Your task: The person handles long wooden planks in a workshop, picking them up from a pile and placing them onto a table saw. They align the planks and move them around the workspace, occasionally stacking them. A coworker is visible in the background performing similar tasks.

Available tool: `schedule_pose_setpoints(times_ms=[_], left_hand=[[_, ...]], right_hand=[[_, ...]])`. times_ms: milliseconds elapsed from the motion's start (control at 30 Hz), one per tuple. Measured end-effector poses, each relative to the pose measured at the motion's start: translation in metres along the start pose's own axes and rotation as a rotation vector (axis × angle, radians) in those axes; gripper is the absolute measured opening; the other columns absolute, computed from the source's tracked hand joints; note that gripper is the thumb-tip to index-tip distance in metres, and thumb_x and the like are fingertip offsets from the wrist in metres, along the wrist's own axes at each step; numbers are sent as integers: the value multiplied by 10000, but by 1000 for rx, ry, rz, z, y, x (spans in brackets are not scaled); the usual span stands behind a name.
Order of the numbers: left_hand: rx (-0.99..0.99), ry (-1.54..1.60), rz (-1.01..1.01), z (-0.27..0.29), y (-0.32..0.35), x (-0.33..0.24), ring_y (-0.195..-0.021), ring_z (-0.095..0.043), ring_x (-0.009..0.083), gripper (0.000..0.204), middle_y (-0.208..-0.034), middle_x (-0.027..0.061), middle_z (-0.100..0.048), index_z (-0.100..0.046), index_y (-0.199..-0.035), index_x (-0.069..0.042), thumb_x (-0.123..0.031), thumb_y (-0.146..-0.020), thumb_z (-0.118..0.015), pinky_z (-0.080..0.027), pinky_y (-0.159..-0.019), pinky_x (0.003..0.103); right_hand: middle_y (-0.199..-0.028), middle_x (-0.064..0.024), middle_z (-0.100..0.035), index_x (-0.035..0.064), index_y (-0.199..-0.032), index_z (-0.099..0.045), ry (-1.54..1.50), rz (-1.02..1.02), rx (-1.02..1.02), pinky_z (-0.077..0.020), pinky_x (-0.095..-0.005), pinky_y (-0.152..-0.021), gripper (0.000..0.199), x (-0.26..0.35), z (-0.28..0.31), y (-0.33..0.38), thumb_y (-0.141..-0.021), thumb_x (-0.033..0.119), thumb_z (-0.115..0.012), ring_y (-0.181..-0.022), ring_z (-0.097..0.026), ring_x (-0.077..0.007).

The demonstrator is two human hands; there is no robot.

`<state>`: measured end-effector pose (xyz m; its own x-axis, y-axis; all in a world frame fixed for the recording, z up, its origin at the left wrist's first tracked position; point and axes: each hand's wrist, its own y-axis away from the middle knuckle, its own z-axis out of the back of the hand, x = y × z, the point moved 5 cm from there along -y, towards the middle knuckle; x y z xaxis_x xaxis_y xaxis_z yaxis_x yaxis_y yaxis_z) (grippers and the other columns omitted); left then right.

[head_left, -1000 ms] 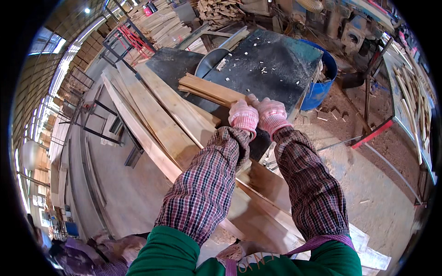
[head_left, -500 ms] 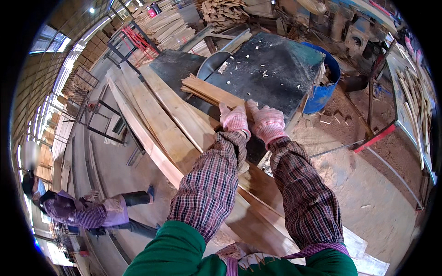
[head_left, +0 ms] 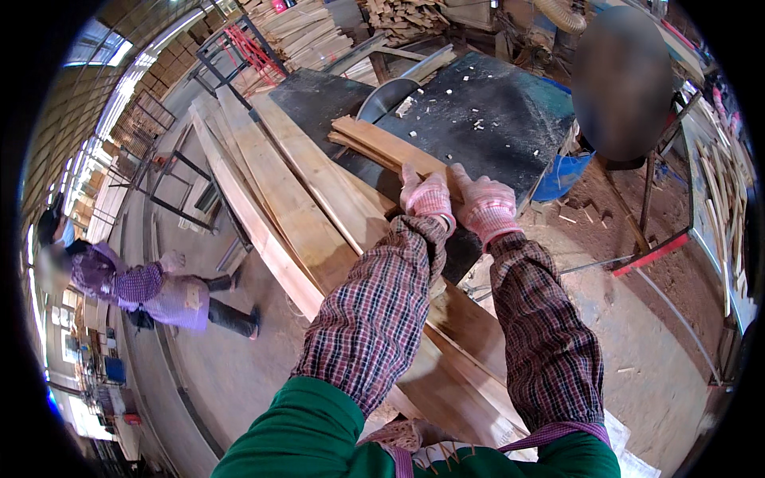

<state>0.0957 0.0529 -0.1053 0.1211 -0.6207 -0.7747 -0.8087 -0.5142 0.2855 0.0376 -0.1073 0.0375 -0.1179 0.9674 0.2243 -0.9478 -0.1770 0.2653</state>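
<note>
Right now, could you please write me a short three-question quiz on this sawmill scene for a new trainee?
1. True or false: both pink-gloved hands rest on the short wooden boards on the dark saw table.
2. Multiple choice: What leans against the saw table on the person's left? A) metal pipes B) long wooden planks C) a ladder
3. Fill in: the round container at the table's far right corner is coloured ____.

Key
1. True: the left hand and right hand press on the near end of the short wooden boards atop the saw table.
2. B: the long wooden planks.
3. Blue: the blue tub.
</note>
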Motion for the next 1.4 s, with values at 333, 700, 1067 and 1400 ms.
schedule_pose_setpoints(times_ms=[333,700,1067,1400], left_hand=[[-51,255,308,-12,6,-2,-755,-431,168,379,-849,27,-490,-666,-1118,-93,-469,-1116,-612,-439,-652,362],[-45,-525,-3,-31,23,-30,-841,-695,309,551,-1067,167,-743,-683,-1303,12,-423,-967,-724,-563,-756,434],[475,-1544,-483,-108,62,-16,-1159,-687,480,491,-1235,247,-739,-687,-1339,-168,-505,-993,-600,-544,-1000,554],[671,-746,217,-72,227,-106,-1155,-672,237,816,-1397,113,-627,-429,-1598,-26,-258,-938,-848,-595,-951,395]], right_hand=[[-1402,-215,-682,322,-1641,-348,11,-14,-7,-552,-498,-1056,782,-1,4,-1,-962,375,-733,-1316,-675,-375],[-1332,-218,-713,305,-1556,-424,19,14,-97,-586,-524,-972,669,-15,-3,-15,-962,358,-726,-1226,-718,-404],[-1361,-229,-718,136,-1545,-471,-291,-301,-190,-578,-470,-1032,680,-59,2,3,-936,284,-734,-1246,-723,-362],[-1290,-108,-739,-39,-1434,-640,-1478,287,-27,-520,-356,-1055,616,-84,-15,153,-985,365,-760,-1165,-687,-203]])
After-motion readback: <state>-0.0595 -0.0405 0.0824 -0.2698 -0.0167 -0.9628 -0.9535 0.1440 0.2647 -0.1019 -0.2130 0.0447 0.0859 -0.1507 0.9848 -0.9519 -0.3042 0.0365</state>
